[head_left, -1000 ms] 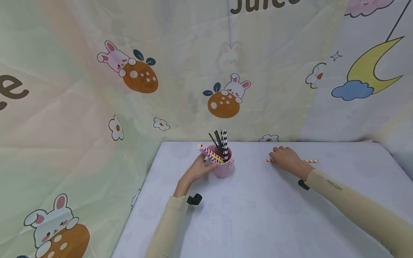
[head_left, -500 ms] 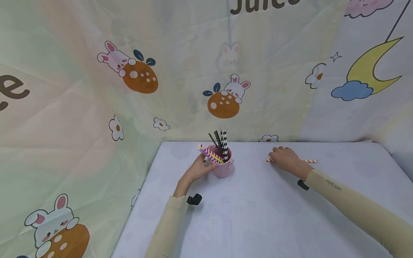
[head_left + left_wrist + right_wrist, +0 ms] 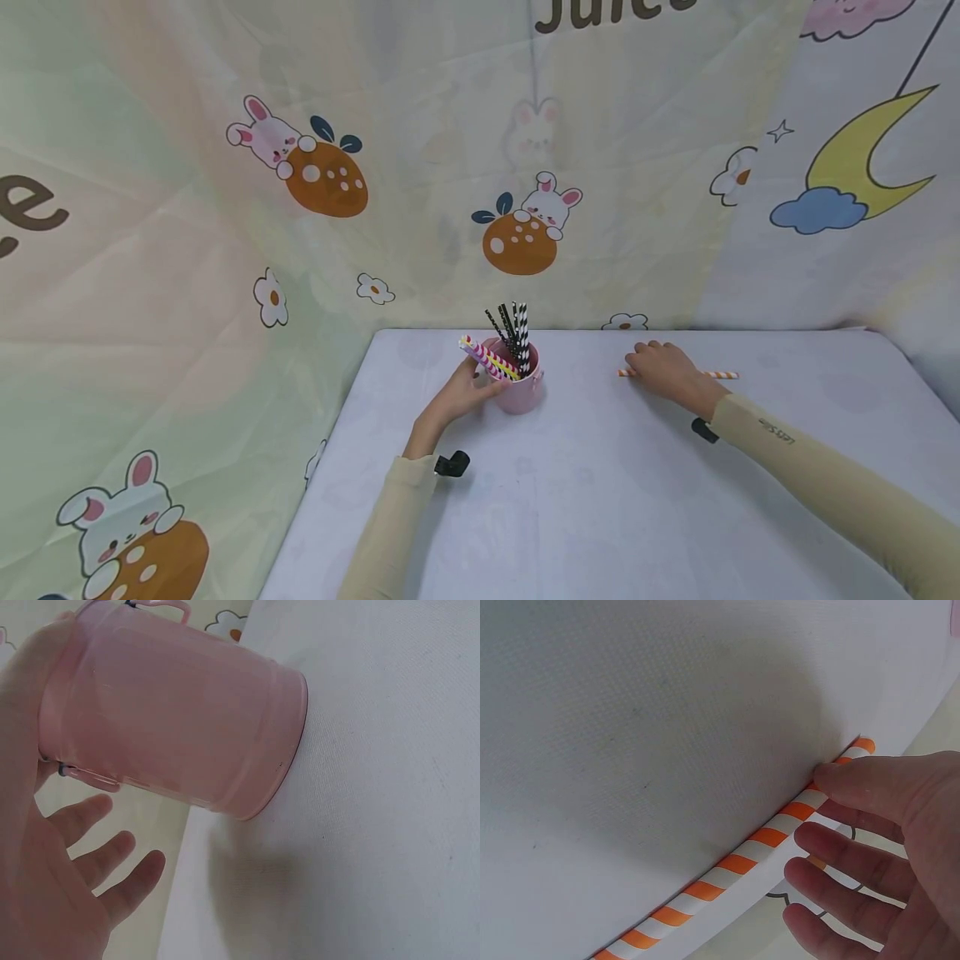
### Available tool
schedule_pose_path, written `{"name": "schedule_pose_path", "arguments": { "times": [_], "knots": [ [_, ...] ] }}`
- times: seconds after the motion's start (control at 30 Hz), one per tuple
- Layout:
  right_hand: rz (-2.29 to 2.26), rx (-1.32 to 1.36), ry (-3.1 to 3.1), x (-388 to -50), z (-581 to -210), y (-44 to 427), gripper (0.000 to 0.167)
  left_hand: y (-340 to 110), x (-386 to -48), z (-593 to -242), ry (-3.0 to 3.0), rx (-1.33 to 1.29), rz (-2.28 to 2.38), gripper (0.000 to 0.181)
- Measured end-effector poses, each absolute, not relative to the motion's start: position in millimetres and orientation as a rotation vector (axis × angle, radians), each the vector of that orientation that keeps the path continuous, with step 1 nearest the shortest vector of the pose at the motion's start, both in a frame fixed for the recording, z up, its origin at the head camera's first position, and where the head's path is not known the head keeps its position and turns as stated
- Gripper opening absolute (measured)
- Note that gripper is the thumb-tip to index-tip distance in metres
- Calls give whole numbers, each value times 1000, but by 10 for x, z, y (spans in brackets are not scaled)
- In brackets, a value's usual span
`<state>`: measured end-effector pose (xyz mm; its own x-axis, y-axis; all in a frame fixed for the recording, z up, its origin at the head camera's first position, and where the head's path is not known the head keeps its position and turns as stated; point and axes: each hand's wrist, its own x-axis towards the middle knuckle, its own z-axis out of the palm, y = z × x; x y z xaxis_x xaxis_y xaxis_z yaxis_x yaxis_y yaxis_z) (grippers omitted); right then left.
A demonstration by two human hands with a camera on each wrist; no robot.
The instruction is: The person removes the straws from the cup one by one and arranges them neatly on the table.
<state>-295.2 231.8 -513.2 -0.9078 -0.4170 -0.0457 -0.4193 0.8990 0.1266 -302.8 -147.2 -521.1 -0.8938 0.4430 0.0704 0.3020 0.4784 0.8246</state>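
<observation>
A small pink bucket (image 3: 519, 400) stands on the table, left of its middle. My left hand (image 3: 459, 395) grips its rim between thumb and fingers; in the left wrist view the other fingers spread free beside the bucket wall (image 3: 180, 712). Black-and-white patterned straws (image 3: 523, 333) stand up in the bucket, and pink and yellow striped straws (image 3: 483, 357) lean over its left rim. To the right, an orange-and-white striped straw (image 3: 722, 375) lies flat. My right hand (image 3: 666, 371) pinches it near its left end with thumb and index finger, seen closely along the straw (image 3: 739, 864) in the right wrist view.
A white cloth covers the table (image 3: 570, 500). Behind it and to the left hangs a printed curtain (image 3: 420, 242) with rabbits and flowers, meeting the table's back edge. Small black wrist cameras (image 3: 452, 464) sit at both cuffs.
</observation>
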Motion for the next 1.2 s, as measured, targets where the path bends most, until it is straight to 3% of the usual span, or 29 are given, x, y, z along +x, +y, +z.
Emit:
{"name": "schedule_pose_path", "arguments": {
  "times": [0.4,0.73,0.97,1.2],
  "knots": [
    [148,-697,3094,-2964,-5114,2360,8,-1459,-3006,-5165,2565,632,1394,82],
    [91,-733,3120,-2943,-5091,2379,16,-1457,-3011,-5180,2555,607,1406,82],
    [32,-769,3142,-2917,-5096,2379,19,-1404,-2787,-4765,2508,626,1367,80],
    [23,-717,3098,-2943,-5115,2363,30,-1410,-2789,-4768,2500,631,1362,81]
  ]
}}
